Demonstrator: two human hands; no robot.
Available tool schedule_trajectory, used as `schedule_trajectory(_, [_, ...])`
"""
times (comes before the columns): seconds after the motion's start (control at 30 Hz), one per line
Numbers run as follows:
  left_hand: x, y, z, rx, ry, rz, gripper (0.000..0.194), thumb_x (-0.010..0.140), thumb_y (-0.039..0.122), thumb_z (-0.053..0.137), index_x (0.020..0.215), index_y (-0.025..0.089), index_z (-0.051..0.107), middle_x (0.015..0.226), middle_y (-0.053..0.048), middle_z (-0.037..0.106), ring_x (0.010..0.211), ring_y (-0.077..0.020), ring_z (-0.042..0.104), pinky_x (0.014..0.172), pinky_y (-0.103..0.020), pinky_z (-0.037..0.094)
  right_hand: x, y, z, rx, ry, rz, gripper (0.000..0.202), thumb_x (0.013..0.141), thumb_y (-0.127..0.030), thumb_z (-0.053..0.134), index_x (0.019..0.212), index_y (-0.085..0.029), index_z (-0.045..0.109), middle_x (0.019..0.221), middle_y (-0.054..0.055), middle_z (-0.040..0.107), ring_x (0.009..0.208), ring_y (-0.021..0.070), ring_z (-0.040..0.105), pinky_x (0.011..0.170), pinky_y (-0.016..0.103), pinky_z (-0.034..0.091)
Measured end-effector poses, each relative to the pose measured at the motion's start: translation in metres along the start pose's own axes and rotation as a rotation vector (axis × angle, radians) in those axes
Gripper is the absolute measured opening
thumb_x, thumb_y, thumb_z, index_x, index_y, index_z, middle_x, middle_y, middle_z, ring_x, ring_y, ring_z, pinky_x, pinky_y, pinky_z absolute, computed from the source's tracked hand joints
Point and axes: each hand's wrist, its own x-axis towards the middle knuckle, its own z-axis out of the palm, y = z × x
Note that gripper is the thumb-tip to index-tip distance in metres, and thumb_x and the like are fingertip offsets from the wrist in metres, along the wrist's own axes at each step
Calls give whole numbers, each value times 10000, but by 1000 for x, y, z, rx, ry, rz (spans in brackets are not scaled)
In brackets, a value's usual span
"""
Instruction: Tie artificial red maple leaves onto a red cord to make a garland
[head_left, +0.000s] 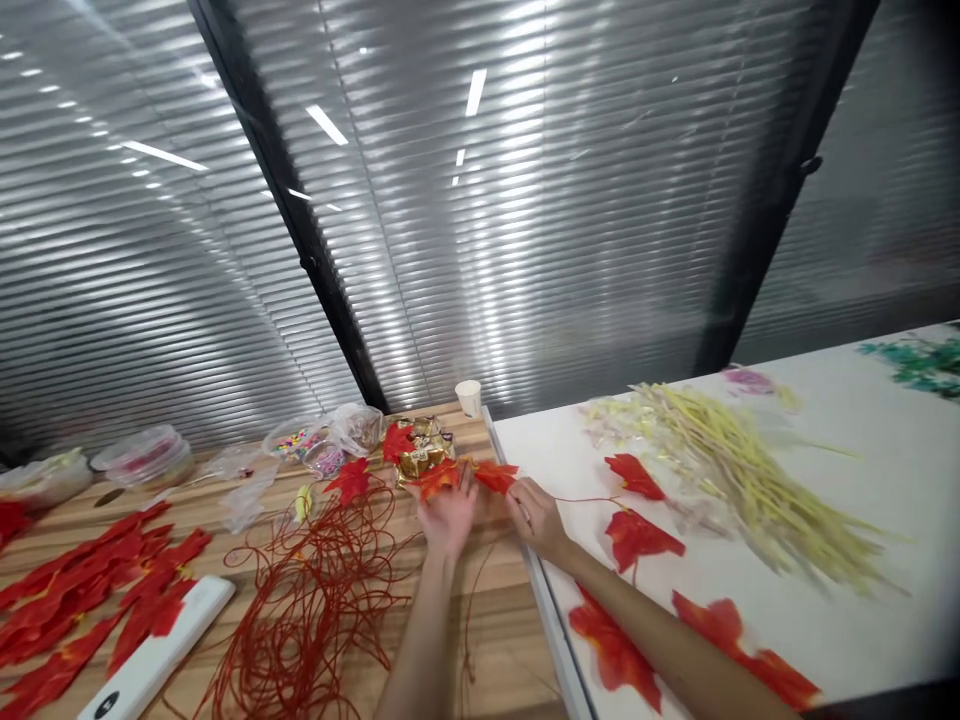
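Observation:
My left hand (448, 516) is raised over the wooden tabletop, its palm partly showing, with an orange-red artificial maple leaf (439, 480) at its thumb and fingers. Close beside it, my right hand (537, 516) pinches the edge of another artificial maple leaf (495, 476). A thin red cord (585, 499) runs from near my right hand to leaves on the white table. Just behind my left hand lies a gold packet (424, 458). A large loose tangle of red cord (315, 600) spreads to the left of my left forearm.
Stacked red leaf strips (82, 580) and a white bar-shaped device (161, 650) lie at left. Plastic tubs (142, 455) and a paper cup (469, 398) stand behind. Yellow stems (735, 470) and red leaves (643, 538) cover parts of the white table (847, 490).

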Motion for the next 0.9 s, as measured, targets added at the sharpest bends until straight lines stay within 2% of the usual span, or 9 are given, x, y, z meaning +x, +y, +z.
schedule_trajectory(0.13, [6,-12,-8,206,30,81,259,659,312,673,885,194,627,1152,-82,564,1179,-245,428,946,-366,359,-7,3,3,-1,-23,21,144,872,-147,374,828,-165,510,759,61,532,739,173,478,671,303,390])
schedule_trajectory(0.23, [5,-25,-10,318,55,86,308,596,95,701,877,191,619,1054,-54,609,1132,-218,470,983,-354,323,-7,3,2,51,-42,82,154,882,-173,381,834,-170,527,778,62,552,751,170,492,688,300,400])
schedule_trajectory(0.3, [2,-34,-9,404,48,27,355,584,18,684,897,169,614,995,-56,626,1085,-213,504,988,-362,315,-6,5,2,79,-80,158,185,893,-208,372,789,-176,522,738,52,535,724,168,485,672,296,397])
schedule_trajectory(0.4, [-2,-42,-6,533,42,-55,314,605,27,662,894,142,616,921,-65,642,1000,-211,547,958,-373,348,-6,8,0,124,-173,253,228,906,-247,342,785,-183,524,755,56,536,752,178,490,700,306,393])
schedule_trajectory(0.53, [0,-46,-9,563,31,-32,269,627,63,634,881,152,620,878,-60,645,947,-206,568,929,-364,382,-5,11,-2,215,-262,309,243,905,-263,325,863,-180,550,852,71,574,812,188,504,750,317,387])
schedule_trajectory(0.7, [2,-45,-10,584,63,-56,303,619,7,597,885,148,623,846,-54,646,931,-199,573,920,-327,400,-3,13,-4,299,-282,406,298,891,-324,359,738,-156,551,697,35,554,656,154,486,630,265,372])
schedule_trajectory(0.9, [1,-42,-20,483,150,-119,139,776,145,466,760,157,604,703,-57,577,837,-191,590,768,-309,490,-1,12,-9,484,-389,510,375,848,-428,441,610,-144,500,548,-15,455,522,99,405,521,221,308])
